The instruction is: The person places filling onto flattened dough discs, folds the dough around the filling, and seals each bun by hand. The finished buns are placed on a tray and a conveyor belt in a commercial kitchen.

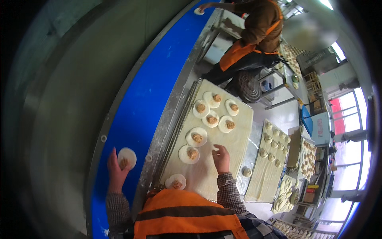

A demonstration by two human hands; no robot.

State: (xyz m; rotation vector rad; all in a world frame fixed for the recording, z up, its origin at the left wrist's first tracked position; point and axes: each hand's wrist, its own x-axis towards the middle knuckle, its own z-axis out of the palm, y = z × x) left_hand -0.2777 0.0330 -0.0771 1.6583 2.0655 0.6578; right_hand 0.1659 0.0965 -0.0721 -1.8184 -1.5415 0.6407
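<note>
The left hand (115, 169) grasps one round dough wrapper (127, 157) bearing a dab of filling, held over the blue conveyor belt (151, 95), left of the floured board (234, 139). The right hand (221, 157) lies flat and released on that board, gripping nothing. Eight more filled wrappers (196, 137) lie on the board. Right of the board, a tray (260, 183) carries about nine folded dumplings (268, 138). Beyond the board, a co-worker's hand (203, 6) reaches another wrapper on the belt.
</note>
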